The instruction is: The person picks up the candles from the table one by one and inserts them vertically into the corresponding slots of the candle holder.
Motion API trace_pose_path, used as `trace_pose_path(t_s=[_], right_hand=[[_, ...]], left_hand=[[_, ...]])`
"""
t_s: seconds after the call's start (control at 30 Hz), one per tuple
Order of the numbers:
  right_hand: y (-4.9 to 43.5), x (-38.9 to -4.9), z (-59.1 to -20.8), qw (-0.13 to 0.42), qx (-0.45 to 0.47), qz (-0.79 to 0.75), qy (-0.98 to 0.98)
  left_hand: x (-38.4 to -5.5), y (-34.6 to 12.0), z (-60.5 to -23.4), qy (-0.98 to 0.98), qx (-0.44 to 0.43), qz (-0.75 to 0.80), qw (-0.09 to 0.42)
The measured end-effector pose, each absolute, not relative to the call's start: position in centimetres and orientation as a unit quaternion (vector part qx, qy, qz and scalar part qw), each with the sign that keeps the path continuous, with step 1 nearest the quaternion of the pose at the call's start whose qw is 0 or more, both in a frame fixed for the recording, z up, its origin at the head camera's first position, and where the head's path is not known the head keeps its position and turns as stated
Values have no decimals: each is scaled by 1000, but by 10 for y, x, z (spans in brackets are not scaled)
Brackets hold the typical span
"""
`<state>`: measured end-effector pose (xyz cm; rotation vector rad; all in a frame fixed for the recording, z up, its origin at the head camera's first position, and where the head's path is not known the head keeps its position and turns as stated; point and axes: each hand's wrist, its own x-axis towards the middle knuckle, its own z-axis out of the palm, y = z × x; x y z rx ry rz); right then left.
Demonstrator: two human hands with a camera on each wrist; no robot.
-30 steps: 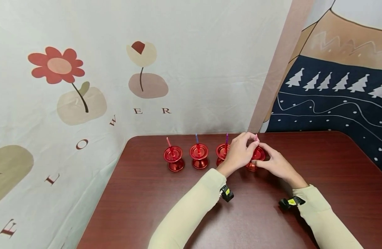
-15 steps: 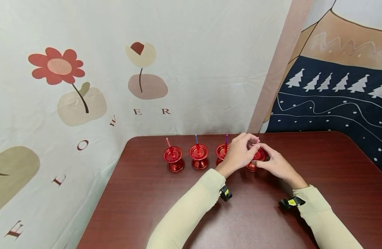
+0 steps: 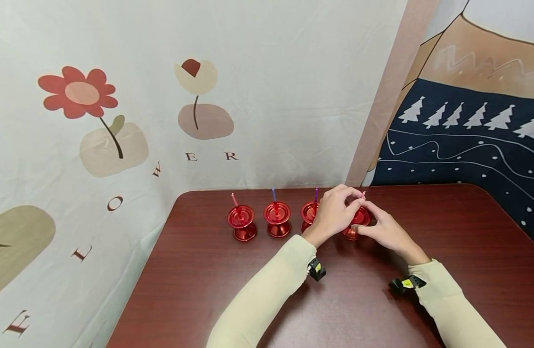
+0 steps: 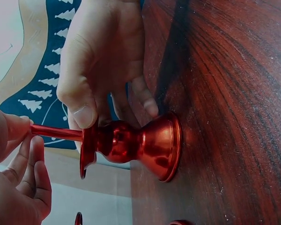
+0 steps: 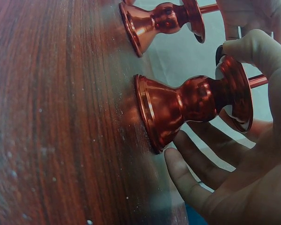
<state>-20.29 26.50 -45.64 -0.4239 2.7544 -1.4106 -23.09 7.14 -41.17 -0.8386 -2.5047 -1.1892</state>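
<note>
At the right end of a row of red metal candle holders stands one holder (image 3: 362, 217) with a thin pinkish candle (image 4: 56, 132) in its top. My left hand (image 3: 334, 211) pinches the candle near its upper end, between thumb and fingertips. My right hand (image 3: 388, 230) grips the holder's dish by the rim, thumb on the near side; its lower fingers (image 5: 182, 173) reach down beside the base. In both wrist views the holder's foot rests on the table. The candle's lower end is hidden inside the dish.
To the left stand three more red holders: one with a purple candle (image 3: 316, 195), one with a blue candle (image 3: 274, 195), one with a pink candle (image 3: 234, 199) leaning left. The brown table (image 3: 197, 290) meets a printed cloth backdrop (image 3: 293, 96) behind.
The candle's top has shifted slightly right in my left fingers, which have moved a little with it. My right hand keeps its place on the holder.
</note>
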Motion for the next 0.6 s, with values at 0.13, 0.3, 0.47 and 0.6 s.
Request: trace_pose_path(t_s=[0.13,0.3,0.47,0.6], right_hand=[[265,-203,-457,1,-138,-446,884],[265,-203,-457,-1,-141,-447,883],[264,-203,-457,6,-141,-459,877],[265,-203,-458,13,-135,-465,875]], left_hand=[[-231,70,-412,-862,-293,-394,124],[-231,70,-414,-868,-287,-385,124],[-229,69,-417,-879,-278,-375,99],[-224,66,-419,-886,-276,-365,71]])
